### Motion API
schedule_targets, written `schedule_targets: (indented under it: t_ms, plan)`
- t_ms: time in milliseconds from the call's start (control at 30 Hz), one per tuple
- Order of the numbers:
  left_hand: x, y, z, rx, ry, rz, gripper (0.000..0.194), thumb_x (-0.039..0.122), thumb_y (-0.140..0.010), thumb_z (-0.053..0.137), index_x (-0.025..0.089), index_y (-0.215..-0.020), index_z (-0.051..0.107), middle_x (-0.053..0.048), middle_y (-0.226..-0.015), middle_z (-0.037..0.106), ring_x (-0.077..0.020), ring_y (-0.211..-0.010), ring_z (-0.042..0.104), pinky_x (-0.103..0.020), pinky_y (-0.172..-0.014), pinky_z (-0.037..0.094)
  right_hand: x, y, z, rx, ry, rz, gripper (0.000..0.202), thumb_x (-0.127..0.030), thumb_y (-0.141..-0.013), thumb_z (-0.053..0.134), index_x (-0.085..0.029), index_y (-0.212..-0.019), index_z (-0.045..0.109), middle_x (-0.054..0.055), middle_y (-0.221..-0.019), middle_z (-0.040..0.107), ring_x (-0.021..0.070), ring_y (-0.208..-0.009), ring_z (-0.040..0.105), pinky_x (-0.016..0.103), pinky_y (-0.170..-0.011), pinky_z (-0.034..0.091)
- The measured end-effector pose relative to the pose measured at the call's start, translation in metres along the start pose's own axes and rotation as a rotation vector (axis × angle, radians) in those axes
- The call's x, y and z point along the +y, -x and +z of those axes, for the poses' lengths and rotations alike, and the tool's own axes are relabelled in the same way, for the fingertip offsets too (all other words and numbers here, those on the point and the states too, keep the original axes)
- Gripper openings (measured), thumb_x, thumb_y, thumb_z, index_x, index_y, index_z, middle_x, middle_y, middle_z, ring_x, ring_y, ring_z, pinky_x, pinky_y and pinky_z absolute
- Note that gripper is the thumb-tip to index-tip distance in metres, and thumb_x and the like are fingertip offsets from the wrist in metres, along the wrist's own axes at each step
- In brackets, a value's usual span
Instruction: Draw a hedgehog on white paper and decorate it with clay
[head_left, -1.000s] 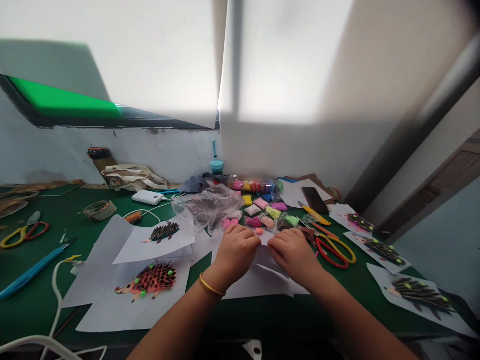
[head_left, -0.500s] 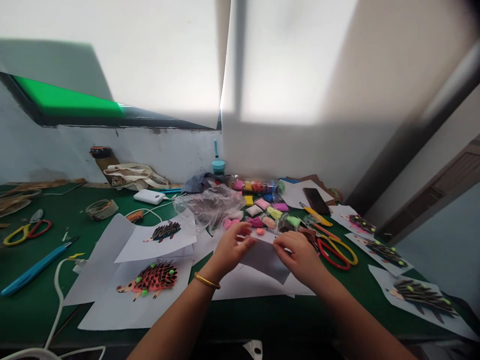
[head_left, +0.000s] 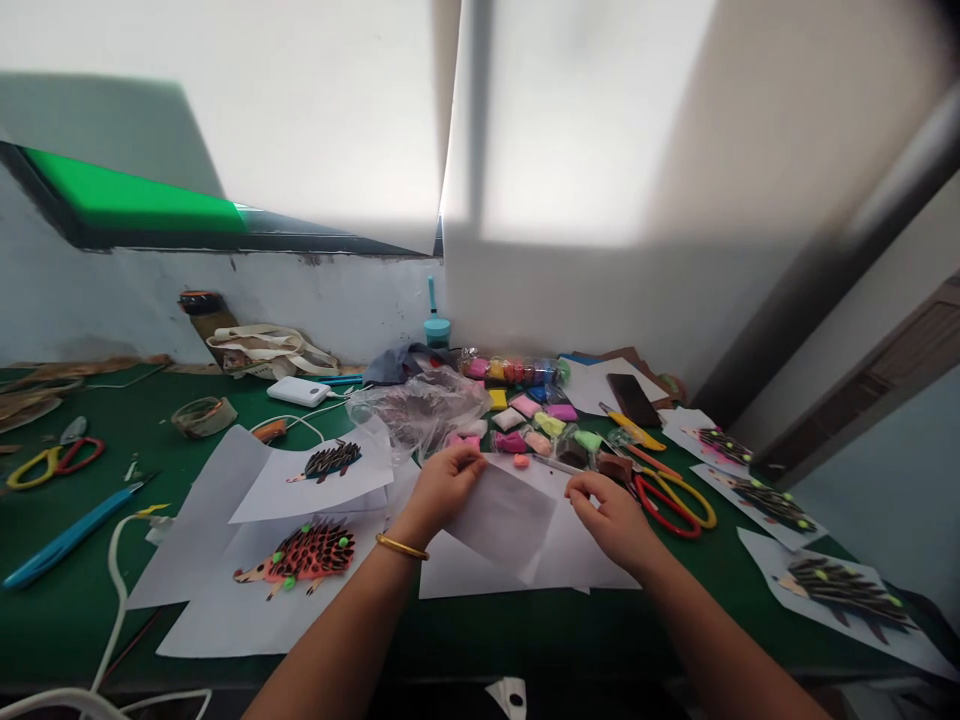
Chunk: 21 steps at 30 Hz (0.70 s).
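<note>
My left hand [head_left: 448, 483], with a gold bangle at the wrist, pinches the upper left corner of a small white sheet [head_left: 506, 520]. That sheet is tilted above larger white paper [head_left: 465, 575] on the green table. Just right of the sheet is my right hand [head_left: 606, 508], its thumb and forefinger curled close together; whether anything is between them is too small to tell. A small orange clay lump [head_left: 520, 461] lies beyond the sheet, between the hands. Behind it are several colored clay packets [head_left: 510, 443].
Hedgehog pictures lie at left [head_left: 307, 555] and right [head_left: 844, 595]. Red-and-yellow scissors [head_left: 675, 500] sit beside my right hand, near a yellow cutter [head_left: 634, 430] and a black phone [head_left: 634, 400]. A blue tool [head_left: 71, 540], a white power bank [head_left: 297, 391] and cables are on the left.
My left hand has moved slightly left and closed on the sheet's corner. The sheet has shifted left and turned. My right hand has moved right, away from the sheet.
</note>
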<state>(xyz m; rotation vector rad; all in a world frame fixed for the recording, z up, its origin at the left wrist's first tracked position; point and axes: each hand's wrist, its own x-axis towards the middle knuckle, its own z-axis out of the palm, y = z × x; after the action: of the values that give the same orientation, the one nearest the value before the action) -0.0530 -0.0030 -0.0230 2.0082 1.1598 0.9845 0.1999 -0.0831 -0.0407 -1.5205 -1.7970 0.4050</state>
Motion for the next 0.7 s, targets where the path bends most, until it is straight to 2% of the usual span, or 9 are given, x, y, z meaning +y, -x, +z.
schedule_targets:
  t_ms: [100,133,233,367,467,567,700]
  plan:
    - [0.010,0.004,0.011,-0.143,0.010,0.052,0.015,0.028,-0.085,0.057,0.020,-0.083,0.070,-0.001,-0.086,0.071,-0.0184,-0.081,0.064,-0.027,-0.073,0.045,-0.008,0.002,0.008,-0.020,-0.061,-0.051,0.026,-0.034,-0.088,0.051,-0.021,-0.105,0.065,0.008,-0.100,0.068,0.0241,-0.094,0.061,0.035,-0.079,0.048]
    - [0.015,0.006,0.015,-0.182,0.020,0.069,0.016,0.029,-0.086,0.056,0.020,-0.083,0.070,-0.001,-0.084,0.071,-0.0178,-0.079,0.063,-0.027,-0.072,0.045,-0.011,0.003,0.011,-0.053,-0.075,-0.062,0.026,-0.034,-0.089,0.051,-0.021,-0.105,0.066,0.007,-0.099,0.069,0.0237,-0.093,0.062,0.034,-0.078,0.048]
    - [0.024,0.010,0.023,-0.238,0.020,0.114,0.015,0.026,-0.085,0.056,0.021,-0.086,0.070,-0.001,-0.087,0.071,-0.0180,-0.083,0.063,-0.027,-0.075,0.046,-0.020,0.003,0.020,-0.126,-0.078,-0.071,0.021,-0.028,-0.090,0.048,-0.022,-0.090,0.068,0.005,-0.089,0.070,0.0211,-0.084,0.062,0.033,-0.075,0.047]
    - [0.021,0.010,0.021,-0.244,-0.068,0.111,0.013,0.022,-0.083,0.058,0.021,-0.084,0.071,-0.003,-0.087,0.072,-0.0191,-0.084,0.064,-0.027,-0.074,0.046,-0.022,0.006,0.028,-0.142,-0.072,-0.061,0.019,-0.023,-0.087,0.047,-0.022,-0.084,0.066,0.003,-0.082,0.068,0.0194,-0.079,0.061,0.030,-0.071,0.045]
    - [0.014,0.006,0.014,-0.205,-0.135,0.092,0.014,0.023,-0.083,0.057,0.021,-0.083,0.071,-0.003,-0.086,0.071,-0.0195,-0.082,0.063,-0.028,-0.072,0.046,-0.017,0.007,0.029,-0.136,-0.048,-0.033,0.019,-0.023,-0.085,0.047,-0.021,-0.077,0.064,0.001,-0.074,0.065,0.0182,-0.073,0.059,0.028,-0.064,0.043]
    - [0.008,0.001,0.007,-0.173,-0.141,0.069,0.015,0.024,-0.084,0.056,0.020,-0.085,0.070,-0.004,-0.089,0.071,-0.0198,-0.084,0.063,-0.029,-0.074,0.046,-0.012,0.009,0.028,-0.129,-0.031,0.006,0.018,-0.022,-0.083,0.047,-0.021,-0.071,0.061,0.000,-0.070,0.062,0.0173,-0.069,0.058,0.027,-0.062,0.041]
    - [0.007,-0.002,0.003,-0.213,-0.105,0.058,0.014,0.024,-0.083,0.056,0.020,-0.085,0.070,-0.003,-0.089,0.071,-0.0197,-0.084,0.063,-0.029,-0.075,0.046,-0.009,0.012,0.025,-0.140,-0.033,0.029,0.017,-0.021,-0.081,0.047,-0.021,-0.069,0.059,0.000,-0.069,0.060,0.0172,-0.069,0.057,0.027,-0.063,0.041]
